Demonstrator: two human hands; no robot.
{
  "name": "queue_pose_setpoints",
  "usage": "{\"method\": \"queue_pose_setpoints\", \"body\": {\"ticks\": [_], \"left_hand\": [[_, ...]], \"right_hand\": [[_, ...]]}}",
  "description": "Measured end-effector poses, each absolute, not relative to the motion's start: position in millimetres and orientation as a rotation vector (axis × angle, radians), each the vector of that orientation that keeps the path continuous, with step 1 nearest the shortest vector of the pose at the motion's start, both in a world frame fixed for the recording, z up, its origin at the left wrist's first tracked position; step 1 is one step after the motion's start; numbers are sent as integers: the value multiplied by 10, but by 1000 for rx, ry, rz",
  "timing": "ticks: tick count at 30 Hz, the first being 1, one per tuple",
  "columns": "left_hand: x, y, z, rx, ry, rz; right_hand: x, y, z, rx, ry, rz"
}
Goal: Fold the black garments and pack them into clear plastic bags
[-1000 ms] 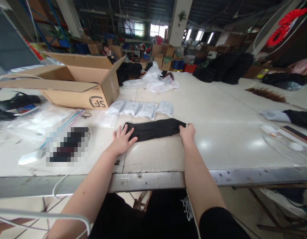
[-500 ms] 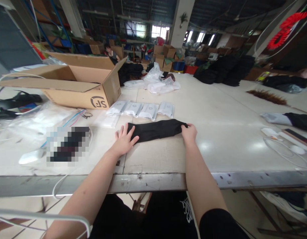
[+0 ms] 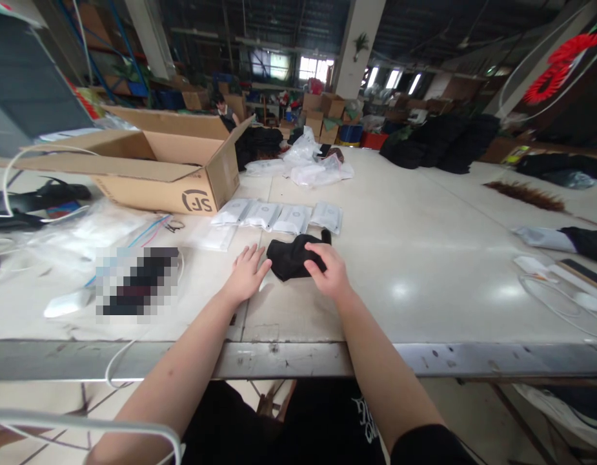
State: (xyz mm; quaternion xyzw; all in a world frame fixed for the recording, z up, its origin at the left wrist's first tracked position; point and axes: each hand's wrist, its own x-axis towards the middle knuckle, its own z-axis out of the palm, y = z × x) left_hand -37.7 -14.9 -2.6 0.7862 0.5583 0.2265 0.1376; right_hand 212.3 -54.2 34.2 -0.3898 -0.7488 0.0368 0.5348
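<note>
Up close at a wide pale worktable (image 3: 424, 219) in a cluttered warehouse, two bare hands on a black cloth (image 3: 291, 257).

Far left stands an open cardboard box (image 3: 153, 169), with a row of white packets (image 3: 279, 216) just right of it and black bundles (image 3: 443, 143) far right. The left hand (image 3: 247, 274) lies flat, fingers (image 3: 252, 255) spread, touching the cloth's left edge. The right hand (image 3: 330, 270) curls loosely over the bunched cloth, pinching it near the table's middle.
</note>
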Motion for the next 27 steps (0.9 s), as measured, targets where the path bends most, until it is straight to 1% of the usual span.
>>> {"method": "queue_pose_setpoints", "body": {"ticks": [3,7,11,15,18,20,24,27], "left_hand": [[-373,-121,-57,2292,1580,706],[-349,-129,-78,2342,1536,698],[-322,-118,-82,2463,1385,788],[-313,-72,-83,2524,1266,863],[-329,-70,-43,2492,1230,1077],[-344,-85,-11,2475,1305,1192],[-373,-104,12,2459,1470,1175],[-386,-129,43,2425,1405,1165]], "right_hand": [[1961,-528,304,-1015,-1768,29],[2035,-393,184,-1395,-1748,-10],[2105,-342,72,-1645,-1911,135],[2103,-367,69,-1684,-2040,206],[2098,-365,97,-1693,-2073,255],[2082,-356,102,-1696,-2076,295],[2022,-352,84,-1723,-2073,253],[1990,-360,87,-1759,-2126,234]]}}
